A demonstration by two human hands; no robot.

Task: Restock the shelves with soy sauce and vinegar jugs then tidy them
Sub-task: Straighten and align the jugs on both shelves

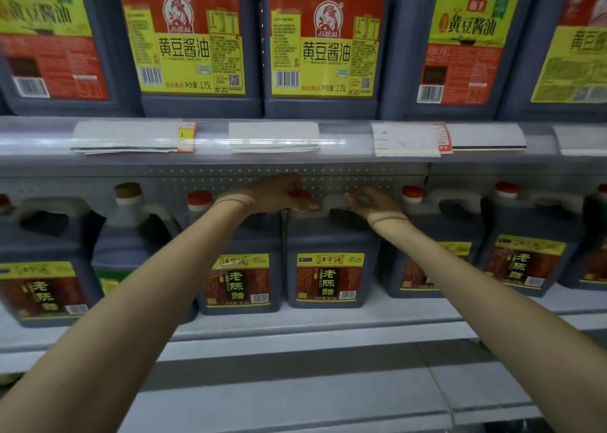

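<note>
A dark vinegar jug point(330, 268) with a red and yellow label stands in the middle of the lower shelf. My left hand point(279, 192) is curled over its red cap at the top left. My right hand point(374, 204) grips the right end of the jug's moulded handle. Matching vinegar jugs stand beside it, one close on the left point(241, 278) and one partly behind my right forearm point(417, 275). Soy sauce jugs point(192, 44) with yellow and red labels fill the upper shelf.
The upper shelf's front rail point(279, 137) carries price tags just above my hands. A taller bottle with a gold cap point(129, 235) stands among the vinegar jugs at left. The lower shelf's white front edge point(295, 330) runs beneath the jugs.
</note>
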